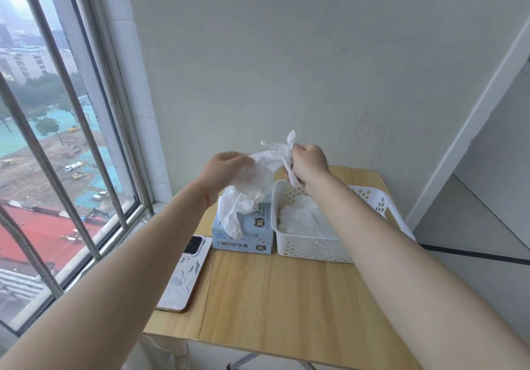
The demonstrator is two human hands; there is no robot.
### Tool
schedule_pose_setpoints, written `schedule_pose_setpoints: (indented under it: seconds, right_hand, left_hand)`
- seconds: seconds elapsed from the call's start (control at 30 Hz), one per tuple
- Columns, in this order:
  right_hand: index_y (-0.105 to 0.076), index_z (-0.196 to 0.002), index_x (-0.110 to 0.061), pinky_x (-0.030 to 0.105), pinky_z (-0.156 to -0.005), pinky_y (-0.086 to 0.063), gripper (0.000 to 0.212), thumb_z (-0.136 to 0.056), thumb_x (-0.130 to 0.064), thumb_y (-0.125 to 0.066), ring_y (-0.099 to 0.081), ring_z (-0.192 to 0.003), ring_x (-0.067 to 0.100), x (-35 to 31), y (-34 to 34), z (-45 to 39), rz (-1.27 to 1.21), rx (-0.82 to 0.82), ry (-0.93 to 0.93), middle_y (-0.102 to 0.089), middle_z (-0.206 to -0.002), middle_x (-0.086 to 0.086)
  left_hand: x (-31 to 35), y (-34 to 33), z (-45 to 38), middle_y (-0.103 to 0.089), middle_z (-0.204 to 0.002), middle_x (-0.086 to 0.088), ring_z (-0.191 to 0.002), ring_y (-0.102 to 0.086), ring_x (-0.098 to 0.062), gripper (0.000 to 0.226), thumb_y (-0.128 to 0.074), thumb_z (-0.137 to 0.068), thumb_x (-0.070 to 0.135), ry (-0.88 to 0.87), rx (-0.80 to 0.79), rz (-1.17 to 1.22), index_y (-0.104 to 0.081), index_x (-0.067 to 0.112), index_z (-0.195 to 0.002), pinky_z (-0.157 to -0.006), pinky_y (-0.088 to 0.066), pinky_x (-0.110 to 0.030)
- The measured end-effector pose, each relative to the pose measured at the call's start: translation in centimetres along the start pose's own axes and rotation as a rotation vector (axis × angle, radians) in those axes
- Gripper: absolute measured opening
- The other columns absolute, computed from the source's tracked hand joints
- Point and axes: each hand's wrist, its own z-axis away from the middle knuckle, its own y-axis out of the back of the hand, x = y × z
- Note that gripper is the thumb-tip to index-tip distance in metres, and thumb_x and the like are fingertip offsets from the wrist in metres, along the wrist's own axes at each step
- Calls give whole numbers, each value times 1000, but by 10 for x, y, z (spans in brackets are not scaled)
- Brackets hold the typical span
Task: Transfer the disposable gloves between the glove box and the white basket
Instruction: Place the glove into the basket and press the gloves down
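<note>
Pale wood-grain tabletop (pixel 286 289) bearing, at its far edge, my white perforated plastic basket (pixel 315 247) and, touching its left wall, the light-blue cardboard glove box (pixel 243 239) marked XL. A heap of thin white disposable gloves (pixel 304 217) lies inside the basket. One more white glove (pixel 263 169) is held in the air above the box and the basket's far left corner. My right hand (pixel 309 161) is closed around its upper end, with glove tips protruding above and below my fist. My left hand (pixel 226 169) pinches its opposite edge, and the loose remainder drapes down onto the box opening. A phone in a white patterned case (pixel 183 278) lies left of the box.
</note>
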Motion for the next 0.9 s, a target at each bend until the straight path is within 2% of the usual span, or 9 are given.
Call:
schedule_pose_setpoints:
  seconds: [0.07, 0.17, 0.3, 0.37, 0.5, 0.57, 0.63, 0.73, 0.9]
  right_hand:
    - [-54, -77, -5, 24, -45, -40, 24, -94, -17, -41, -51, -47, 22, 4, 6, 2, -15, -12, -91, -55, -63, 12]
    - [-60, -83, -2, 25, -46, -45, 25, -91, -19, -44, -57, -50, 24, 6, 9, 5, -49, -52, -139, -61, -64, 11]
    - [-55, -87, -15, 27, -63, -41, 14, -87, -29, -56, -52, -70, 14, -2, 9, 13, 185, -51, 105, -53, -80, -4]
    - [-61, -98, -16, 27, -74, -47, 25, -86, -37, -66, -57, -81, 10, -10, 10, 26, 149, -181, 244, -59, -89, -7]
    - [-54, -107, -21, 23, -68, -43, 51, -70, -42, -82, -52, -84, 8, -22, 11, 50, 441, -502, 382, -53, -99, -6]
    - [-53, -107, -22, 22, -64, -40, 44, -74, -31, -79, -51, -87, 12, -20, 11, 51, 605, -474, 464, -49, -102, -4]
    - [-59, -103, -19, 18, -60, -37, 21, -84, -22, -67, -51, -86, 13, -19, 12, 49, 626, -389, 501, -50, -96, -7]
    - [-66, -95, -14, 23, -67, -40, 15, -90, -14, -52, -56, -84, 15, -18, 17, 44, 612, -245, 461, -57, -85, -8]
    - [-58, -100, -7, 30, -67, -50, 18, -91, -14, -44, -67, -75, 19, -16, 25, 44, 332, -255, 250, -69, -88, 6]
  left_hand:
    - [3, 3, 2, -63, -71, -1, -69, -56, -20, 14, -65, -90, 21, 58, -24, 44, -72, 16, -79, -69, -48, -29]
    - [5, 1, 4, -64, -88, -11, -77, -61, -24, 14, -64, -92, 23, 140, -4, 77, -71, 14, -83, -66, -55, -29]
    - [9, -6, 7, -62, -81, -10, -66, -62, -19, 8, -64, -92, 13, 245, 60, 149, -64, 8, -87, -54, -58, -25]
    - [11, -11, 9, -60, -78, -10, -57, -63, -16, 3, -63, -91, 4, 264, 37, 241, -63, 2, -93, -48, -55, -23]
    - [13, -16, 8, -61, -83, -15, -65, -63, -22, 7, -53, -93, -3, 263, 39, 317, -59, -1, -89, -47, -56, -26]
    - [15, -17, 7, -63, -92, -19, -70, -65, -26, 11, -52, -93, -3, 248, 13, 331, -60, 2, -96, -52, -59, -30]
    - [17, -18, 12, -67, -95, -21, -72, -69, -29, 18, -50, -95, 3, 242, -60, 302, -64, 3, -106, -64, -62, -34]
    - [19, -17, 17, -70, -92, -23, -81, -72, -37, 27, -39, -94, 5, 255, -116, 263, -65, 1, -98, -83, -59, -41]
    - [17, -20, 18, -50, -70, -9, -84, -62, -29, 14, -64, -88, 3, 204, -180, 243, -65, -3, -100, -69, -61, -35]
